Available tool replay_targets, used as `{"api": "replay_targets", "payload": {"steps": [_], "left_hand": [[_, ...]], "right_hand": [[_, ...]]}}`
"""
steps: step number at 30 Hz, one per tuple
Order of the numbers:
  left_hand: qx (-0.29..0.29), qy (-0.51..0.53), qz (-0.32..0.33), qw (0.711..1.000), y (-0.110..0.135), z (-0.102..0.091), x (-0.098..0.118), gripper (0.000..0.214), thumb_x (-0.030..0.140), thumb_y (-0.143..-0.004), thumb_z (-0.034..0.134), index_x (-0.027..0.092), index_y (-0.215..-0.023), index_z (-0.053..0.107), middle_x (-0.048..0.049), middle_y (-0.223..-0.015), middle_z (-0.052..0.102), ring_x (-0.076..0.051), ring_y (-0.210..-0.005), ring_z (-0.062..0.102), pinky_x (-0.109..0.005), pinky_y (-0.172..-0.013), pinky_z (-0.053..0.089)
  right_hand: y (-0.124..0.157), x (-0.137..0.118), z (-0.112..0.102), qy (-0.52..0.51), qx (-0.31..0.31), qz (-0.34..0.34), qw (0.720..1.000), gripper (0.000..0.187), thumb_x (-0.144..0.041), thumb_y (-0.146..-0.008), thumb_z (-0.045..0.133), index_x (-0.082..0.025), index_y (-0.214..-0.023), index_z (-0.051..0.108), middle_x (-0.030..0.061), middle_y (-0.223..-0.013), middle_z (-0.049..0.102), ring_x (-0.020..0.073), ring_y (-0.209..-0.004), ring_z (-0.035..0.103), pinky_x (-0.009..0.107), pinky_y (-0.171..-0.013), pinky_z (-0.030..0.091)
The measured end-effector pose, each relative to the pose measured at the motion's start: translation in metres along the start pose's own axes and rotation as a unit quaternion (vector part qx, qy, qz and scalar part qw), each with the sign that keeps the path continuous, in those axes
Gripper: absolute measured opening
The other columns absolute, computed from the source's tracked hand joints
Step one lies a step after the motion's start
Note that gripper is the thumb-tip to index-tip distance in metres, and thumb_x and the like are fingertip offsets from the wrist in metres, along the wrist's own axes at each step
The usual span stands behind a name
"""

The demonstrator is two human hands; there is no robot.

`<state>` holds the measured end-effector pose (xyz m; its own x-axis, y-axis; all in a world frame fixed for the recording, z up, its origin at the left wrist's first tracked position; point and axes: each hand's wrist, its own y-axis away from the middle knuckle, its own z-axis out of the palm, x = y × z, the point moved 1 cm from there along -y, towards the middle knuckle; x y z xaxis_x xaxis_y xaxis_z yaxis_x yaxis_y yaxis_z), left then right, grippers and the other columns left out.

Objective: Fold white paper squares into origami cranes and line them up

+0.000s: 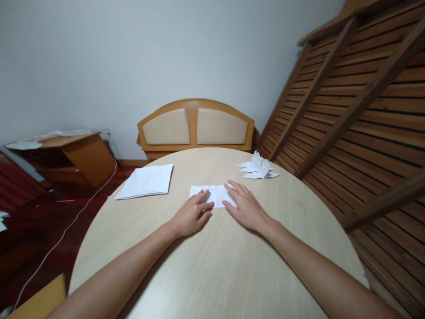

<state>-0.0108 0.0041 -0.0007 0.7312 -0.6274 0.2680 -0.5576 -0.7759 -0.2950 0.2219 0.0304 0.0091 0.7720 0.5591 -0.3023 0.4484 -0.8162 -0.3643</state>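
Paper [215, 195], folded to a creased strip, lies flat mid-table under my fingertips. Left hand [191, 216] presses its left end, fingers loosely curled; right hand [245, 207] lies flat and spread on its right end; neither grips it. I judge folding partway: creases in, no final shape. Table [212, 266] is bare toward me, with room all round. Farther left lies a sheet stack [146, 181] overhanging the rim; far right, folded pieces [259, 168] near the edge.

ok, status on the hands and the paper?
Left hand and right hand both flat, fingers pressing the folded paper. Paper lies flat on the table. Paper stack left, folded pieces right, both apart from it.
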Motion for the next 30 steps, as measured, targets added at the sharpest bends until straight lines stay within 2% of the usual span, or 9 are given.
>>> {"api": "replay_targets", "payload": {"steps": [5, 7, 11, 14, 17, 20, 23, 26, 30], "left_hand": [[-0.046, 0.053, 0.102, 0.992, 0.001, -0.006, 0.011, 0.037, 0.032, -0.099, 0.05, 0.02, -0.131, 0.062, -0.0145, -0.143, 0.056, -0.028, -0.136, 0.049, -0.045, -0.113, 0.041], [-0.04, 0.055, 0.104, 0.992, 0.001, -0.008, 0.01, 0.035, 0.03, -0.098, 0.051, 0.019, -0.129, 0.063, -0.0137, -0.139, 0.058, -0.026, -0.131, 0.053, -0.042, -0.111, 0.043], [-0.01, 0.041, 0.071, 0.997, 0.001, -0.009, 0.005, 0.033, 0.029, -0.096, 0.054, 0.019, -0.125, 0.065, -0.0139, -0.136, 0.061, -0.027, -0.129, 0.054, -0.046, -0.11, 0.044], [0.001, 0.046, 0.05, 0.998, 0.001, -0.008, 0.002, 0.029, 0.031, -0.096, 0.053, 0.02, -0.119, 0.067, -0.014, -0.131, 0.064, -0.028, -0.123, 0.059, -0.045, -0.105, 0.048], [-0.003, 0.064, 0.024, 0.998, -0.001, -0.005, 0.0, 0.023, 0.03, -0.097, 0.05, 0.02, -0.105, 0.07, -0.0122, -0.115, 0.072, -0.025, -0.103, 0.069, -0.039, -0.092, 0.053], [0.016, 0.059, 0.001, 0.998, -0.003, -0.004, 0.001, 0.022, 0.029, -0.097, 0.051, 0.02, -0.103, 0.07, -0.0113, -0.102, 0.075, -0.024, -0.089, 0.071, -0.037, -0.084, 0.053], [0.036, 0.026, 0.006, 0.999, -0.003, -0.009, 0.006, 0.023, 0.03, -0.098, 0.049, 0.021, -0.105, 0.069, -0.011, -0.099, 0.075, -0.024, -0.086, 0.071, -0.037, -0.084, 0.052], [0.108, 0.045, -0.002, 0.993, -0.001, -0.023, 0.013, 0.029, 0.036, -0.095, 0.056, 0.022, -0.119, 0.064, -0.0108, -0.111, 0.073, -0.025, -0.098, 0.07, -0.038, -0.091, 0.052], [0.228, 0.15, -0.029, 0.962, 0.001, -0.038, 0.013, 0.081, 0.047, -0.082, 0.073, 0.021, -0.149, 0.034, -0.0178, -0.151, 0.045, -0.031, -0.135, 0.049, -0.046, -0.108, 0.044]], "right_hand": [[0.004, -0.015, 0.014, -0.04, -0.176, -0.052, 0.982, 0.072, -0.062, -0.1, 0.03, -0.019, -0.158, 0.028, 0.0089, -0.166, 0.019, 0.0291, -0.154, 0.013, 0.053, -0.124, 0.013], [0.004, -0.008, 0.013, -0.048, -0.203, -0.052, 0.977, 0.075, -0.065, -0.1, 0.029, -0.019, -0.158, 0.027, 0.0087, -0.165, 0.019, 0.0286, -0.154, 0.012, 0.052, -0.124, 0.011], [0.003, 0.013, 0.003, -0.085, -0.207, -0.064, 0.972, 0.078, -0.067, -0.095, 0.044, -0.023, -0.158, 0.029, 0.0093, -0.165, 0.021, 0.0305, -0.153, 0.016, 0.053, -0.124, 0.012], [0.005, 0.023, 0.0, -0.112, -0.199, -0.074, 0.971, 0.076, -0.063, -0.093, 0.052, -0.024, -0.156, 0.034, 0.0102, -0.163, 0.026, 0.0305, -0.153, 0.019, 0.053, -0.124, 0.015], [0.005, 0.024, 0.001, -0.123, -0.169, -0.083, 0.974, 0.069, -0.057, -0.092, 0.058, -0.025, -0.151, 0.043, 0.0102, -0.159, 0.036, 0.0307, -0.15, 0.026, 0.053, -0.122, 0.02], [0.002, 0.018, 0.001, -0.103, -0.118, -0.099, 0.983, 0.055, -0.046, -0.093, 0.061, -0.024, -0.143, 0.055, 0.0117, -0.151, 0.049, 0.0317, -0.143, 0.041, 0.053, -0.117, 0.031], [-0.002, 0.009, -0.005, -0.067, -0.073, -0.128, 0.987, 0.035, -0.027, -0.096, 0.054, -0.024, -0.128, 0.067, 0.01, -0.133, 0.066, 0.0305, -0.125, 0.057, 0.051, -0.106, 0.041], [-0.006, 0.003, -0.016, -0.058, -0.023, -0.119, 0.991, 0.035, -0.015, -0.094, 0.05, -0.024, -0.121, 0.071, 0.0077, -0.119, 0.073, 0.0284, -0.11, 0.063, 0.049, -0.097, 0.045], [-0.006, -0.001, -0.027, -0.16, 0.049, -0.081, 0.982, 0.038, -0.013, -0.093, 0.045, -0.024, -0.12, 0.07, 0.0063, -0.114, 0.073, 0.0241, -0.105, 0.064, 0.042, -0.094, 0.047]]}}
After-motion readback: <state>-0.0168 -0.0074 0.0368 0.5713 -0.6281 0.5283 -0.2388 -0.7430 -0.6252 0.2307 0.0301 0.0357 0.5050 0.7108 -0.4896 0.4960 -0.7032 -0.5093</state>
